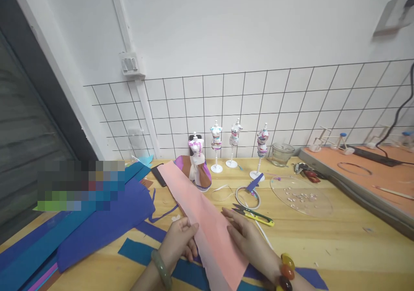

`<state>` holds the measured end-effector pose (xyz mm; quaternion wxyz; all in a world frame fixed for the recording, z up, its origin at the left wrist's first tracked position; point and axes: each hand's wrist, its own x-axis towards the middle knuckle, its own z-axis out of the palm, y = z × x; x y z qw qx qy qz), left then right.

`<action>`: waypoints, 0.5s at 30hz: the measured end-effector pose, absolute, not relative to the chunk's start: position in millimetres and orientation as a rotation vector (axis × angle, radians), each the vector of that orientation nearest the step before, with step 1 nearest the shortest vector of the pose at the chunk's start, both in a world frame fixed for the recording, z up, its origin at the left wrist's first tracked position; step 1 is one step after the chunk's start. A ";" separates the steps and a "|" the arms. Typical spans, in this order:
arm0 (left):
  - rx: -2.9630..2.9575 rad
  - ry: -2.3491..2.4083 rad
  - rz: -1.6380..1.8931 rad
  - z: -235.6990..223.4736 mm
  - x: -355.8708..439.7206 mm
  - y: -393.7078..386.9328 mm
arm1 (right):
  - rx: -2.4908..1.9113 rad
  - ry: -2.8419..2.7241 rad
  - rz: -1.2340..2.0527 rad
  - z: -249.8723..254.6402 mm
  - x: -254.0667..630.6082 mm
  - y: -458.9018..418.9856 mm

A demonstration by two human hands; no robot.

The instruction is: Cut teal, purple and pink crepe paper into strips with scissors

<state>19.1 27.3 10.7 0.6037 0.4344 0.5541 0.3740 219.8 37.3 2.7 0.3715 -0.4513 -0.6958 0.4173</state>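
Observation:
A long pink strip (211, 222), thin like crepe paper or cloth, slants across the table in front of me with a lengthwise crease. My left hand (181, 239) is closed on its left edge, thumb on top and fingers curled under. On the right edge, my right hand (247, 237) has its thumb over the strip and its fingers along the far side. Beneath lie teal (139, 252) and dark blue strips (150, 230). Just beyond my right hand are yellow-and-black thread snips (255, 215) and a roll of tape (247, 197).
Several small white dress forms (216, 138) stand at the back, one wearing a brown and purple skirt (202, 174). A glass jar (282, 154), a clear plate of small beads (300, 196) and an orange-topped tray (371, 166) are to the right. Blue sheets (106, 226) pile up at left.

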 end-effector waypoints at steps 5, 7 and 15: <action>0.940 1.078 0.994 20.7 21.9 19.7 | -1.306 -1.774 0.864 2.2 233.5 44.3; 0.884 1.024 1.008 23.7 21.9 16.0 | -1.292 -1.774 0.795 3.0 238.3 47.5; 0.657 1.035 0.935 25.9 25.2 7.3 | -1.246 -1.649 0.815 -3.4 237.4 54.3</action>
